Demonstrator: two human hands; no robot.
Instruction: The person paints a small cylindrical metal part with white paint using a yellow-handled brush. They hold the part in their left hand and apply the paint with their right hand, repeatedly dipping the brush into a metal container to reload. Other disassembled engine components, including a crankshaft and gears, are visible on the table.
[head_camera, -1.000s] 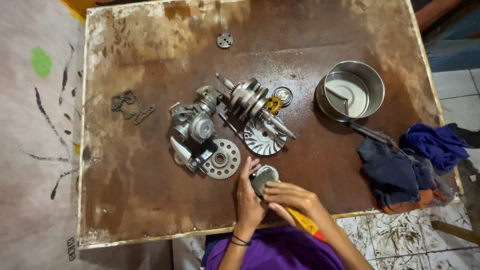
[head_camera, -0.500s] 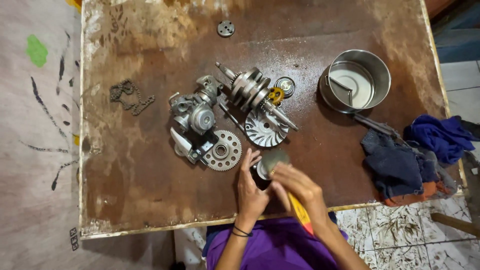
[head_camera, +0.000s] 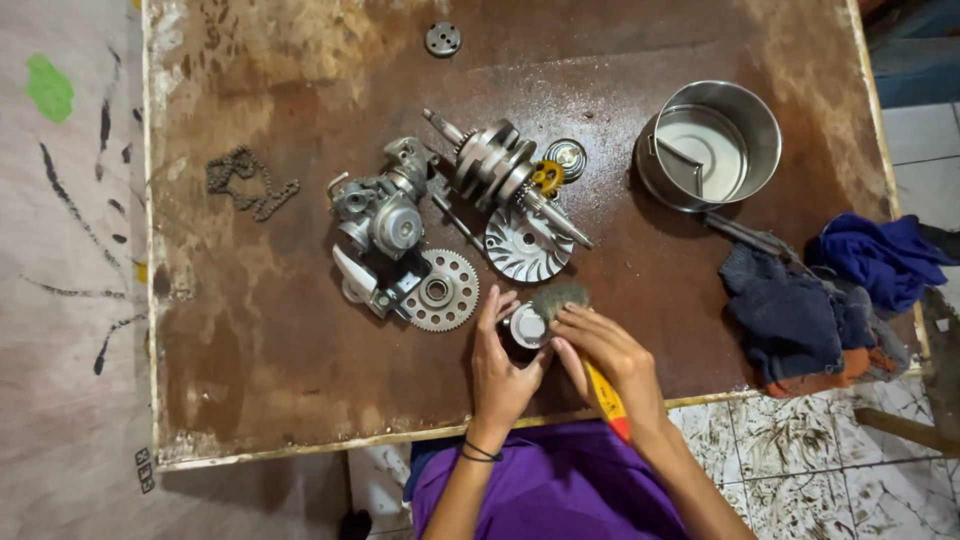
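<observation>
- Left hand (head_camera: 500, 370) closes its grip on a small round metal part (head_camera: 526, 327), held over the worktop (head_camera: 250, 350).
- Right hand (head_camera: 610, 355) grips a yellow-handled brush (head_camera: 585, 345), bristles on the part.
- Toothed gear (head_camera: 440, 291) lies just left of the left-hand grip.

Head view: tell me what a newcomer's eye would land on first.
First, the cluster of metal engine parts spread across the middle of the stained brown table, with a toothed gear at its near edge. Just below, the left hand holds a small round metal part while the right hand works a yellow-handled brush on it. A steel pot stands right.
</observation>
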